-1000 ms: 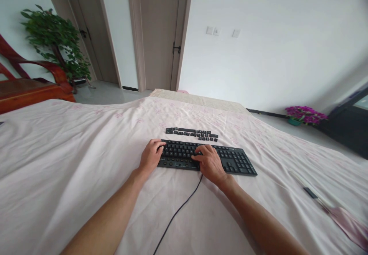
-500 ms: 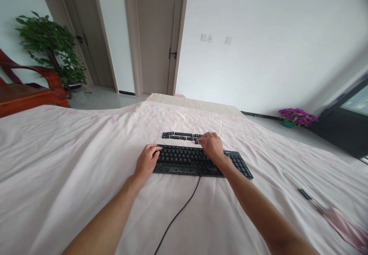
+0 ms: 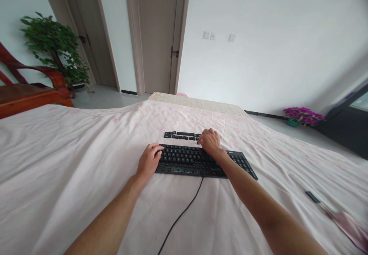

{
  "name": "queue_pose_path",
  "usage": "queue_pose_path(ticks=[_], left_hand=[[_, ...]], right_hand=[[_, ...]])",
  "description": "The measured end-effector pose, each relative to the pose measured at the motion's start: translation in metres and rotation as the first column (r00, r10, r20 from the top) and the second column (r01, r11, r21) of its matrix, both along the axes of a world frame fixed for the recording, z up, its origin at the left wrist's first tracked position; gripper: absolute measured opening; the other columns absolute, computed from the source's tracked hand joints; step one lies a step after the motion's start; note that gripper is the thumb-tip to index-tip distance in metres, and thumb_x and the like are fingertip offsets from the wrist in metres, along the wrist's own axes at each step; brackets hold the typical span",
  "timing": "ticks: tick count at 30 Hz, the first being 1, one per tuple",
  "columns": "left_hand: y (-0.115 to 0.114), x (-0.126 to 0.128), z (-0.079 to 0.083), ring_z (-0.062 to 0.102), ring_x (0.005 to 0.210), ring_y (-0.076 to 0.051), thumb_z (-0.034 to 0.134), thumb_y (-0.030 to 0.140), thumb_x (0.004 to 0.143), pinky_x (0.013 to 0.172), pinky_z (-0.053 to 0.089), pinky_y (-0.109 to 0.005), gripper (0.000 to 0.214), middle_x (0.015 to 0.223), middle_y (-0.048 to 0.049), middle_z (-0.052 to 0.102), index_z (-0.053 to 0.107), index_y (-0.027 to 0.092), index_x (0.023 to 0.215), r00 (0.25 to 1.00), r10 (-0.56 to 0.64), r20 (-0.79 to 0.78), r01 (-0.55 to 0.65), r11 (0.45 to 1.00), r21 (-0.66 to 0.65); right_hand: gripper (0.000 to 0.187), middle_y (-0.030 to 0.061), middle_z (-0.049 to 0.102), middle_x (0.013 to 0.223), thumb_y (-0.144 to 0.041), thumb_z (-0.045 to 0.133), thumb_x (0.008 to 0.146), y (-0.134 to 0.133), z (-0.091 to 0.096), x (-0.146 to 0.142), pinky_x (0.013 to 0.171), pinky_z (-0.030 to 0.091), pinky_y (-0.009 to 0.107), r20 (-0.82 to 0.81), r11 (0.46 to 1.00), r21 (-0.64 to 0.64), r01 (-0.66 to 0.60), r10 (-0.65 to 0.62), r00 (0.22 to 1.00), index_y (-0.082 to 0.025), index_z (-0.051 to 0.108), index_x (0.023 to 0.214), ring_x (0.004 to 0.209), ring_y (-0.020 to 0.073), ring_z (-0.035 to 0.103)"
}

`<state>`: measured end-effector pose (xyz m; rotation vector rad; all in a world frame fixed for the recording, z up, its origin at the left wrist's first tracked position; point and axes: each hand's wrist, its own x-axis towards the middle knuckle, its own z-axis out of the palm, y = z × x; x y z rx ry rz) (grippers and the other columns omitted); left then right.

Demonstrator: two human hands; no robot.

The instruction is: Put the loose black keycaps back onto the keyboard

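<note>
A black keyboard (image 3: 184,157) lies on the pale sheet, its cable side toward me. Several keycaps are off its nearest rows, where bare key sockets show. My left hand (image 3: 148,158) grips the keyboard's left end, thumb and fingers on its edge and top. Beyond the keyboard, loose black keycaps (image 3: 180,137) lie in two rows, with a long space bar (image 3: 185,134) among them. At the right end of these rows, my right hand (image 3: 209,142) is closed in a pinch at a small keycap; its fingertips are partly hidden. The right forearm crosses over the keyboard.
A black cable (image 3: 184,211) runs from the keyboard toward me. To the right lies a thin stick-like object with a dark section (image 3: 312,197) and pink cloth (image 3: 349,228). A wooden chair (image 3: 37,86), a green plant (image 3: 54,48) and purple flowers (image 3: 303,116) stand beyond the sheet.
The view has shifted slightly. My right hand stays at the right end of the loose keycaps, its fingers now a little more turned under. My left hand still holds the keyboard's left end.
</note>
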<state>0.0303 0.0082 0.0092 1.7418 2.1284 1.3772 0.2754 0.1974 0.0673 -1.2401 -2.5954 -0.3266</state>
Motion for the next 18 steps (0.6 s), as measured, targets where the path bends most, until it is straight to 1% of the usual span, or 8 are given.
queue_pose_path(ticks=[5, 7, 12, 18], left_hand=[[-0.001, 0.001, 0.001, 0.057, 0.113, -0.02, 0.048, 0.02, 0.088, 0.102, 0.045, -0.038, 0.026, 0.117, -0.0047, 0.06, 0.069, 0.026, 0.102, 1.0, -0.001, -0.006, 0.001, 1.0, -0.01], [-0.001, 0.001, 0.003, 0.057, 0.113, -0.02, 0.047, 0.02, 0.088, 0.102, 0.045, -0.038, 0.027, 0.117, -0.0051, 0.06, 0.069, 0.025, 0.102, 1.0, -0.001, -0.006, 0.0, 1.0, -0.013], [-0.001, 0.001, 0.003, 0.057, 0.113, -0.02, 0.047, 0.02, 0.088, 0.102, 0.044, -0.037, 0.026, 0.117, -0.0055, 0.06, 0.069, 0.024, 0.102, 1.0, -0.003, -0.011, 0.003, 1.0, -0.016], [-0.001, 0.001, 0.002, 0.057, 0.113, -0.02, 0.047, 0.02, 0.088, 0.102, 0.044, -0.037, 0.026, 0.117, -0.0047, 0.06, 0.069, 0.025, 0.102, 1.0, 0.0, -0.012, 0.0, 1.0, -0.007]], right_hand=[[0.011, 0.0058, 0.068, 0.097, -0.03, 0.067, 0.079, -0.003, 0.002, -0.006, 0.081, 0.03, 0.035, -0.021, 0.996, -0.079, -0.044, 0.042, 0.999, -0.026, 0.076, 0.075, 0.096, 0.0234, 0.048], [0.011, 0.005, 0.069, 0.093, -0.03, 0.066, 0.079, -0.005, 0.002, -0.009, 0.081, 0.029, 0.035, -0.012, 0.994, -0.103, -0.038, 0.037, 0.999, -0.027, 0.076, 0.075, 0.095, 0.0229, 0.049], [0.014, 0.0067, 0.072, 0.092, -0.027, 0.064, 0.08, -0.007, 0.004, -0.015, 0.081, 0.03, 0.035, 0.084, 0.99, -0.135, -0.032, 0.044, 0.995, -0.026, 0.077, 0.077, 0.095, 0.0237, 0.052], [0.009, 0.0055, 0.073, 0.09, -0.027, 0.069, 0.076, -0.005, 0.007, -0.017, 0.079, 0.031, 0.033, 0.107, 0.987, -0.155, -0.041, 0.058, 0.993, -0.026, 0.078, 0.078, 0.094, 0.0235, 0.054]])
